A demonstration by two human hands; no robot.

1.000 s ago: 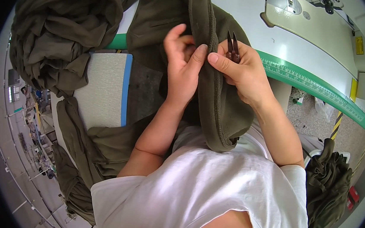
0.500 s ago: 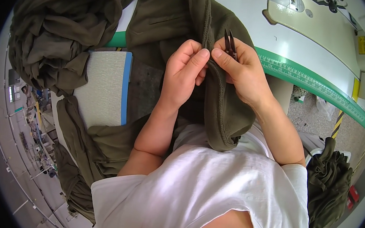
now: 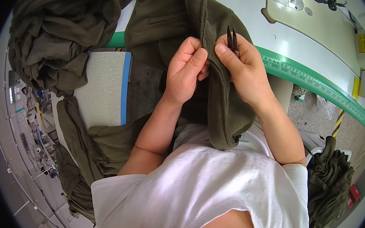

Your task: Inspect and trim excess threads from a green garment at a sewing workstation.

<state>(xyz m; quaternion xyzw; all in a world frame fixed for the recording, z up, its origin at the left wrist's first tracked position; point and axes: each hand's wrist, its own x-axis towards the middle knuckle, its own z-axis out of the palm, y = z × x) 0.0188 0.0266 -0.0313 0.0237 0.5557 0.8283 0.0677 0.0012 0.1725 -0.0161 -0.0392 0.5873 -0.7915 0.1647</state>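
Since 1 s ago: L hand [image 3: 187, 70] fingers, then spread & raised, have folded in to the seam of the olive garment [image 3: 219, 102]; R hand [image 3: 249, 74] thumb tip sits a bit higher.

Nearest: white tee [image 3: 211, 186] on the person, lower ctr, w/ garment's looped lower end hanging against it. Just above, both hands, close together, one each side of the thick seam. L hand narrow, thumb & curled fingers pinching seam edge. R hand also pinched at seam, thumb & fingers, while gripping dark snips [image 3: 232, 41]; pointed tips up, slightly apart, rest mostly hidden in hand. Garment runs from lap up btwn hands & over desk [image 3: 240, 1].

Lower R: bunched olive cloth [image 3: 330, 187]. L of the L forearm: more olive cloth draped; above it, grey board [image 3: 104, 85] w/ blue edge.

Farther: white desk w/ curved green edging [image 3: 315, 82], ruler marks on it. Big olive heap [image 3: 64, 30] upper L. Sewing machine [image 3: 311, 25], pale bed & metal plate, upper R, partly cut off.
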